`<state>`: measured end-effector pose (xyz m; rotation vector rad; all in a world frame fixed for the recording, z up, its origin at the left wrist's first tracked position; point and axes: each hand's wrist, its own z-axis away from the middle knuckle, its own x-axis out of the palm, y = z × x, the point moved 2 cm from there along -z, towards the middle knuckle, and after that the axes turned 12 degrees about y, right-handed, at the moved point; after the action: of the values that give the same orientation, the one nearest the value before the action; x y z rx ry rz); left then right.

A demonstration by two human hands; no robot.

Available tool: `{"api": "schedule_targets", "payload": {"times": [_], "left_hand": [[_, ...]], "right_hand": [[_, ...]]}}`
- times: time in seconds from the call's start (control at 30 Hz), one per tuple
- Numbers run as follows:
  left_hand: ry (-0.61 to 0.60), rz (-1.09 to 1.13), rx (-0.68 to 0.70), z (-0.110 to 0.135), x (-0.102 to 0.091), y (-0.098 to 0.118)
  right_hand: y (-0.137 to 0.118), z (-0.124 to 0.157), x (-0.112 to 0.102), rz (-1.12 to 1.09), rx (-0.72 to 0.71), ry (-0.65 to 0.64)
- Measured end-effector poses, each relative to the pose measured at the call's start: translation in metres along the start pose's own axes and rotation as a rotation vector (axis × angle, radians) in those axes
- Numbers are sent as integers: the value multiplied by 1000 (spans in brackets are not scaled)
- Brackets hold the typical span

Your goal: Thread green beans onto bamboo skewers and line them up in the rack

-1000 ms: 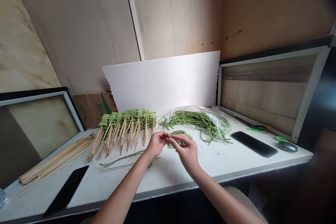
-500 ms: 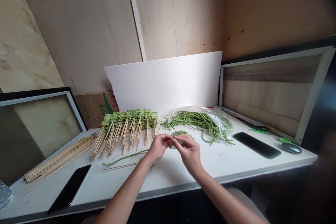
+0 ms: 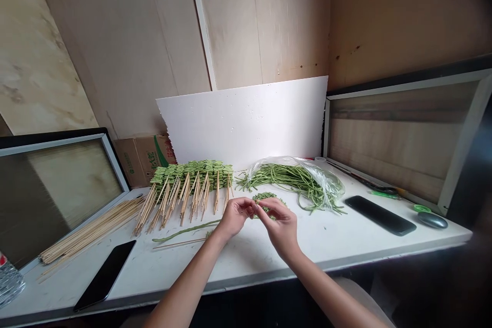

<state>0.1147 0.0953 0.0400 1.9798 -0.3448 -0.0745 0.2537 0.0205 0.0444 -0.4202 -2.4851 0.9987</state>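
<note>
My left hand (image 3: 235,216) and my right hand (image 3: 281,221) meet above the table, fingertips pinched together. Whatever lies between them is too small or hidden to make out. Behind the fingers is a small heap of cut green bean pieces (image 3: 265,196). A single long bean (image 3: 186,231) runs leftward from behind my left wrist; I cannot tell whether it reaches the fingers. Just below it lies a bamboo skewer (image 3: 179,243) with a bit of green at its right end, partly covered by my left forearm. Stacked bean skewers (image 3: 194,174) stand at the back left, sticks pointing toward me.
Long beans (image 3: 280,175) lie in a clear plastic bag (image 3: 328,184) at the back right. Loose bamboo skewers (image 3: 92,230) are piled left. Phones lie at left (image 3: 105,274) and right (image 3: 380,215), near a computer mouse (image 3: 432,220). A white foam board (image 3: 246,118) stands behind.
The whole view has shifted slightly, so things appear a little further right. Both hands keep their pinched pose, with only slight movement of the fingers.
</note>
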Motion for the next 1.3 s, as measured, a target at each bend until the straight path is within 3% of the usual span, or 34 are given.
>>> {"api": "schedule_targets", "payload": {"times": [0.77, 1.3], "left_hand": [[6, 25, 16, 6, 2, 0], [-3, 12, 26, 9, 5, 4]], "right_hand": [[0, -1, 0, 0, 32, -44], [2, -2, -1, -2, 63, -2]]}}
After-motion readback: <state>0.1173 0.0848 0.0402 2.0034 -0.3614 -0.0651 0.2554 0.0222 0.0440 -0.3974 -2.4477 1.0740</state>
